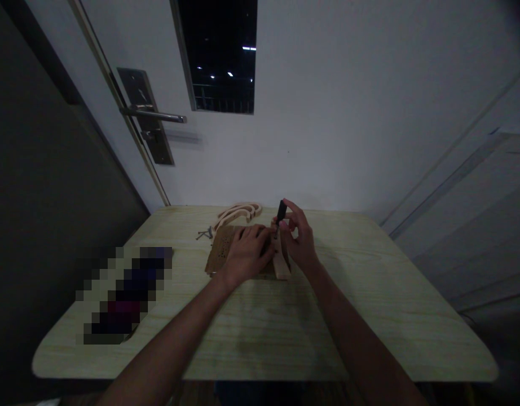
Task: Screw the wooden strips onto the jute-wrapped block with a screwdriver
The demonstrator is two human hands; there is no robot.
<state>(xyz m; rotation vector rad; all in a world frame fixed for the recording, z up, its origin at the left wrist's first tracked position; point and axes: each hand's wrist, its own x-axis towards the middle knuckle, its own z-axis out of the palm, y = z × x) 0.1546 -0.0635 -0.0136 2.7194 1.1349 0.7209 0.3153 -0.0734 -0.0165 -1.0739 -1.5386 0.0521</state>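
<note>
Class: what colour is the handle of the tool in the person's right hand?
Black. The tool in the right hand shows best in the head view.

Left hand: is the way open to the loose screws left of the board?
Probably yes. The left hand lies flat on the wooden board, and the screws sit off its far-left corner with nothing between; it would have to leave the board.

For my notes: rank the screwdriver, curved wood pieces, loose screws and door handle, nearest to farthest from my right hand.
1. Screwdriver: held in the right hand.
2. Curved wood pieces: behind, to the left.
3. Loose screws: farther left.
4. Door handle: far upper left.
</note>
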